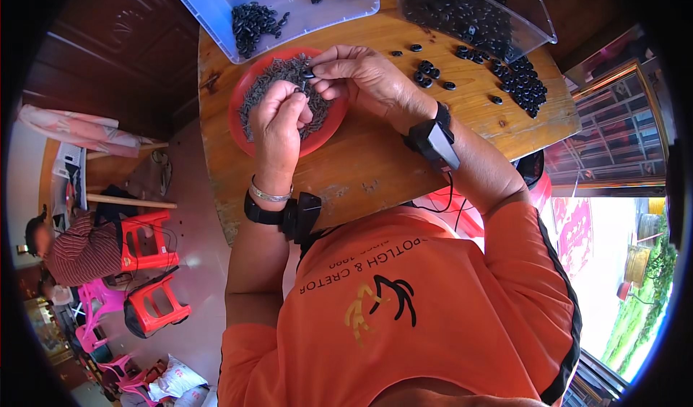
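My left hand (280, 118) hovers over a red plate (326, 132) heaped with thin dark pins (268, 82), its fingers pinched on one pin. My right hand (361, 75) is beside it, just above the plate's far rim, fingertips pinched on a small black ring-shaped bead (309, 73). The two hands' fingertips nearly meet. Both wrists wear black strapped devices, and the left wrist has a silver bangle too.
A round wooden table (375, 169) holds loose black beads (520, 82) at the right. A clear bin (476, 10) full of beads stands at the far right, a pale blue tray (216, 2) with a small bead pile at the far left. Red and pink stools and another person are at the left.
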A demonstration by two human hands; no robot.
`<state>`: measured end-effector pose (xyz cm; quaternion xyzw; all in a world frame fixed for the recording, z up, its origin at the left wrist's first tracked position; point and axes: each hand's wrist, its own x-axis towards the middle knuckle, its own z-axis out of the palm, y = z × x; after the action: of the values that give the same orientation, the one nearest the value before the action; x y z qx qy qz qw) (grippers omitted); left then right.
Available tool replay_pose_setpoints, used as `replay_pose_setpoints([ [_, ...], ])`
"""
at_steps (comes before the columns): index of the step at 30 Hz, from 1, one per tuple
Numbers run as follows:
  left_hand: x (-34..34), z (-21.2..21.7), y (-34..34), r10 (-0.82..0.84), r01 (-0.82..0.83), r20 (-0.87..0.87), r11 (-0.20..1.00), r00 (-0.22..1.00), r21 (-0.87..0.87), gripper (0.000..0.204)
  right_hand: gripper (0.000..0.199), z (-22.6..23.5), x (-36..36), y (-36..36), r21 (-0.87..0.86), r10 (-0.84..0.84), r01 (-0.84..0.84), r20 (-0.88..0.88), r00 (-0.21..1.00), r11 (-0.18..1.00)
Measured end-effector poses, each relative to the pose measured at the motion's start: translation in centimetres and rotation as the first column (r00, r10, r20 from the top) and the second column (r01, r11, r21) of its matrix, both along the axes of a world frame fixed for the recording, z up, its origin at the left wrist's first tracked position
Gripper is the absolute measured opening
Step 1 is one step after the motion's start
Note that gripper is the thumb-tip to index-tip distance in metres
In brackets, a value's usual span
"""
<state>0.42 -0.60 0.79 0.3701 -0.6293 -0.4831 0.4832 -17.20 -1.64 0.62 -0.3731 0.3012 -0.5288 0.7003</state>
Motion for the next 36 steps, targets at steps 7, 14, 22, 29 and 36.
replay_pose_setpoints([
  [7,-0.1,-0.4,-0.2,0.03,-0.03,0.013,1.0,0.999,0.0,0.011,0.013,0.4,0.8,0.7,-0.177,-0.087,0.064,-0.129,0.988,0.982],
  [14,-0.3,-0.3,0.1,0.078,-0.079,-0.007,0.995,0.997,-0.06,0.011,0.017,0.6,1.1,1.0,-0.384,-0.194,0.068,-0.3,0.934,0.921],
  [22,-0.1,0.1,0.3,0.088,-0.072,0.092,0.984,0.992,-0.163,0.01,0.018,0.9,1.2,1.2,-0.388,-0.245,0.121,-0.288,0.926,0.914],
  [29,0.2,0.0,-0.2,0.049,-0.052,-0.065,0.998,0.997,-0.041,0.012,0.019,1.2,0.9,1.2,-0.329,-0.14,-0.023,-0.465,0.874,0.944],
  [36,0.8,-0.4,-1.1,-0.129,0.249,-0.46,0.945,0.878,0.21,0.012,0.019,1.1,0.6,0.9,-0.315,0.044,-0.161,-0.347,0.937,0.935],
])
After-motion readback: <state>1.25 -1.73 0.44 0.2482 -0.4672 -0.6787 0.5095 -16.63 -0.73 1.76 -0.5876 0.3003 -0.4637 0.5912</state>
